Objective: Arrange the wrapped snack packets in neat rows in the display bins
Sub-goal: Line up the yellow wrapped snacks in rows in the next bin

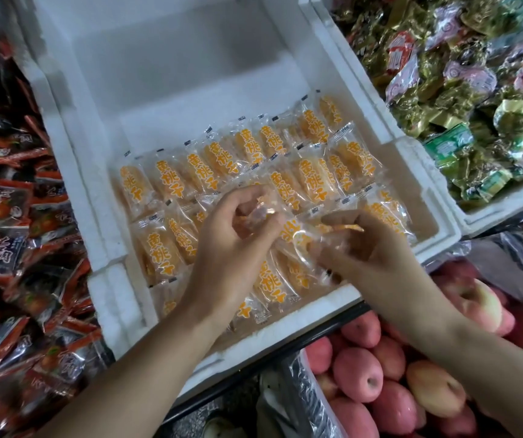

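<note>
At nine o'clock a heap of red-and-black packets [17,216] lies loose and jumbled, pressed against the outer wall of the white foam bin [73,153]. That bin fills the middle. Its far half, toward twelve o'clock, shows bare foam floor. Its near half holds the clear orange-printed snack packets [216,159], laid in slanting, overlapping rows that run from eight o'clock up to two o'clock.

Both forearms come in from six o'clock and cover much of the nearest rows. The left hand [231,245] hovers over the middle of the bin, fingers curled, thumb and fingertips pinching a crumpled clear packet [258,210]. Just beside it at three o'clock, the right hand [370,248] is also curled and grips a second clear packet [345,229] by its orange end. The wrappers are transparent and blurred, so where each one ends is hard to say.

At two o'clock a second foam bin [443,191] touches the first and is piled with green and gold packets [474,121]. At five o'clock, below the bins, lie red and yellow apples [380,374], partly hidden under the right forearm.
</note>
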`<state>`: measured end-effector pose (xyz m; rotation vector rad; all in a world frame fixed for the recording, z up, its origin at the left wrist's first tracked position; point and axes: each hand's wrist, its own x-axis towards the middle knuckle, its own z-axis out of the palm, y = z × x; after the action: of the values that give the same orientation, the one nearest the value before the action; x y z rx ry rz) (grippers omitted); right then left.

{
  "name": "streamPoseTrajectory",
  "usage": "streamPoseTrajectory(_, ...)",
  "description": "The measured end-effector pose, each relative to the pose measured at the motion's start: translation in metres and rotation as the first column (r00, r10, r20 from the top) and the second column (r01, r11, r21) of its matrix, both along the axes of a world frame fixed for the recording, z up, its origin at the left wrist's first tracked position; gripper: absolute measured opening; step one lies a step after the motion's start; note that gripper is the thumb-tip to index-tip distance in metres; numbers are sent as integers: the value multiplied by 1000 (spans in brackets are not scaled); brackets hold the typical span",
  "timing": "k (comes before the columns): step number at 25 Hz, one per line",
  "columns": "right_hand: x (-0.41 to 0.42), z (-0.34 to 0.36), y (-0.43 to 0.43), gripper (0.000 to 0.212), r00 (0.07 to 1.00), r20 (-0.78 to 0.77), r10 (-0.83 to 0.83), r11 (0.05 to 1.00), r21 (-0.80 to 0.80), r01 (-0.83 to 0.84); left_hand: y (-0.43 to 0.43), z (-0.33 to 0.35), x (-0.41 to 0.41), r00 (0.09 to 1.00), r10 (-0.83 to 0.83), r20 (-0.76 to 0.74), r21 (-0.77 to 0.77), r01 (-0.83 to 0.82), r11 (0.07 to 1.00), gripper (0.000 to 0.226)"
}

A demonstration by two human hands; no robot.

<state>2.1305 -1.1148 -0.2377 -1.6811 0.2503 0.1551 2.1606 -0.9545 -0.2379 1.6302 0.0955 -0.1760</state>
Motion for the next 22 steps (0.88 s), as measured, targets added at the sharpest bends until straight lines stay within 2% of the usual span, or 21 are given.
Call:
streamPoseTrajectory(3,21,6,-13,22,988,63,-142,990,-5,142,3,1,-8,996,-85,35,59,83,995,12)
streamPoseTrajectory(4,29,9,-15,19,984,119,-130,991,-20,134,4,-1,-12,980,-161,112,177,140,974,9)
streamPoseTrajectory(5,38,11,-15,11,980,182,-75,994,-63,88,6,-7,-16,942,-250,223,372,155,915,12)
streamPoseTrajectory(6,46,14,-14,7,971,237,35,988,-155,3,9,-16,-18,885,-356,301,578,128,806,21)
streamPoseTrajectory(7,54,14,-12,11,950,256,179,950,-295,-100,12,-27,-21,831,-451,325,747,67,661,35)
streamPoseTrajectory(8,60,14,-7,12,920,231,317,881,-430,-196,13,-37,-24,809,-514,284,854,30,519,50)
streamPoseTrajectory(10,68,6,1,5,850,109,515,708,-614,-350,14,-52,-30,816,-551,173,956,-6,292,69)
streamPoseTrajectory(11,69,0,5,6,820,65,569,643,-656,-394,13,-57,-32,818,-561,128,976,-4,217,74)
streamPoseTrajectory(13,65,-18,9,9,774,50,632,549,-733,-401,13,-67,-35,811,-577,95,986,2,164,81)
streamPoseTrajectory(15,55,-32,10,18,720,154,677,416,-886,-202,14,-72,-36,814,-576,78,986,21,163,82)
streamPoseTrajectory(17,41,-43,9,31,688,211,694,323,-946,-36,15,-73,-37,812,-577,92,985,13,174,78)
streamPoseTrajectory(20,14,-56,13,49,685,172,708,275,-960,-44,16,-74,-37,803,-585,116,982,-5,187,73)
streamPoseTrajectory(22,3,-61,12,53,678,122,724,229,-971,-70,17,-73,-38,803,-584,123,983,-17,184,72)
